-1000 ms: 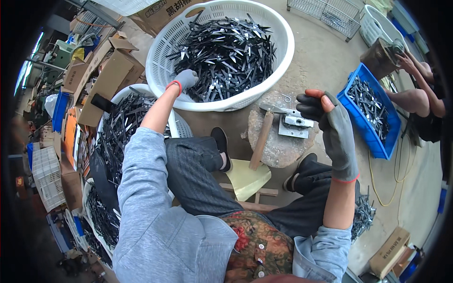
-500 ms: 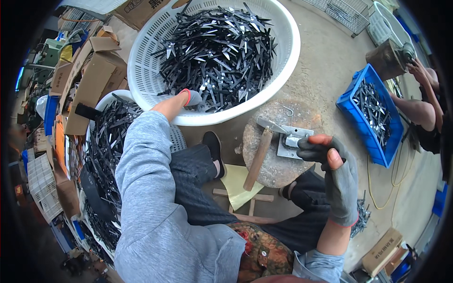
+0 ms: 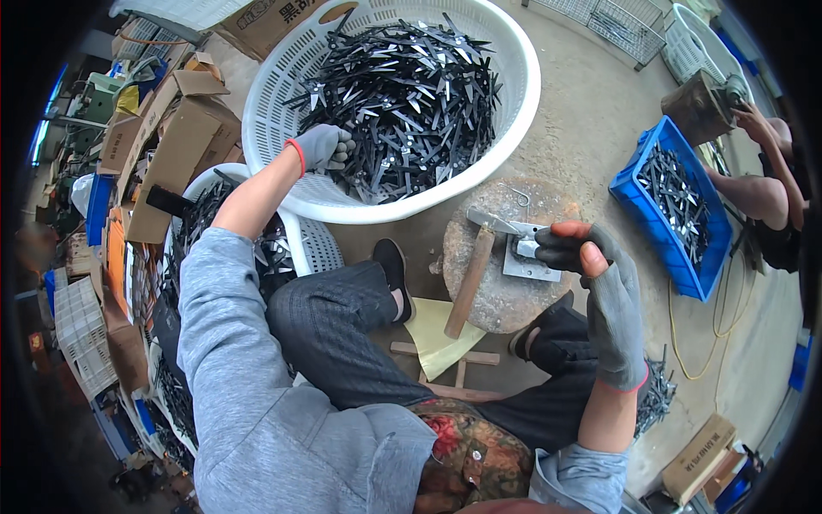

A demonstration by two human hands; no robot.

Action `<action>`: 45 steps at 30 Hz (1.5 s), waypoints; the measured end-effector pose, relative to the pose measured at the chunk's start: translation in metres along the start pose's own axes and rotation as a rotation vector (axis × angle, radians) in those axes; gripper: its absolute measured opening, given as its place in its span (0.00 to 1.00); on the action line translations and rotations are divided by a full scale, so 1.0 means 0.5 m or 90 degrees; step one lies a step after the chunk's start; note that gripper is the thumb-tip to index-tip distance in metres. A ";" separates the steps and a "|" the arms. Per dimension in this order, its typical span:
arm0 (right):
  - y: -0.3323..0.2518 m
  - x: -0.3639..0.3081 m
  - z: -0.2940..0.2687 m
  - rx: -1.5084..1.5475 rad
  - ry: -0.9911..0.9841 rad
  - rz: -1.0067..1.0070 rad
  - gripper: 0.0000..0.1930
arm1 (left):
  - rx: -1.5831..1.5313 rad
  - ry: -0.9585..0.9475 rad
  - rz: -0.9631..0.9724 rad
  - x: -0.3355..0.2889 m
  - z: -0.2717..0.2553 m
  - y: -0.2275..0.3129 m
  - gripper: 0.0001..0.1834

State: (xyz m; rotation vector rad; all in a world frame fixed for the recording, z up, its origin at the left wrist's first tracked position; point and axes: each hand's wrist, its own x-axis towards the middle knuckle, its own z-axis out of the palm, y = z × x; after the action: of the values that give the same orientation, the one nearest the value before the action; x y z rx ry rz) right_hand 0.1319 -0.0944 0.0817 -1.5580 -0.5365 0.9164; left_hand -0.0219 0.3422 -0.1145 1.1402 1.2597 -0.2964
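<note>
My left hand (image 3: 328,147), in a grey glove with a red cuff, is over the near left part of a white slatted basket (image 3: 261,128). Its fingers curl at the edge of a heap of dark, pointed scissor pieces (image 3: 411,103); what they grip is hidden. In a grey glove with bare thumb and forefinger tips, my right hand (image 3: 599,270) is closed above a metal plate with a small block (image 3: 531,267) on a round stone (image 3: 497,313). Anything between those fingers cannot be made out. Beside the plate lies a wooden-handled hammer (image 3: 471,283).
A second basket of dark pieces (image 3: 274,248) stands by my left leg. To the right are a blue crate (image 3: 629,184) of similar pieces, a yellow cord (image 3: 685,368) and a seated person (image 3: 766,163). Cardboard boxes (image 3: 184,146) crowd the left. Loose pieces (image 3: 655,398) lie by my right forearm.
My left hand has lifted from near the basket's front rim and shifted left and away from me, fingers now curled in view. The right hand has shifted slightly over the plate, still closed.
</note>
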 end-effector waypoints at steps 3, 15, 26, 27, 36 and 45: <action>0.011 -0.001 0.016 0.036 -0.031 -0.036 0.22 | 0.028 -0.056 0.199 -0.197 0.034 0.059 0.14; 0.072 0.008 0.081 0.425 -0.231 -0.099 0.24 | 0.198 -0.307 0.552 -0.561 0.407 -0.033 0.18; 0.063 0.004 0.046 0.540 -0.230 -0.147 0.26 | 0.068 -0.268 0.512 -0.483 0.470 -0.090 0.20; 0.057 -0.002 0.048 0.501 -0.218 -0.139 0.25 | 0.070 -0.235 0.533 -0.485 0.476 -0.096 0.20; 0.089 0.015 0.091 0.378 0.050 -0.070 0.18 | 0.067 -0.243 0.543 -0.477 0.531 -0.147 0.20; 0.077 0.011 0.061 0.327 -0.072 -0.211 0.16 | 0.093 -0.236 0.586 -0.478 0.507 -0.103 0.20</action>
State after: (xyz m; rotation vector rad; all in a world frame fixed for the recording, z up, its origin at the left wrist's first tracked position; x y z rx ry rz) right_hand 0.1051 -0.0795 0.0432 -0.9265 -0.5650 0.8074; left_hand 0.0067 0.0235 0.0329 1.5811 0.3126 0.0997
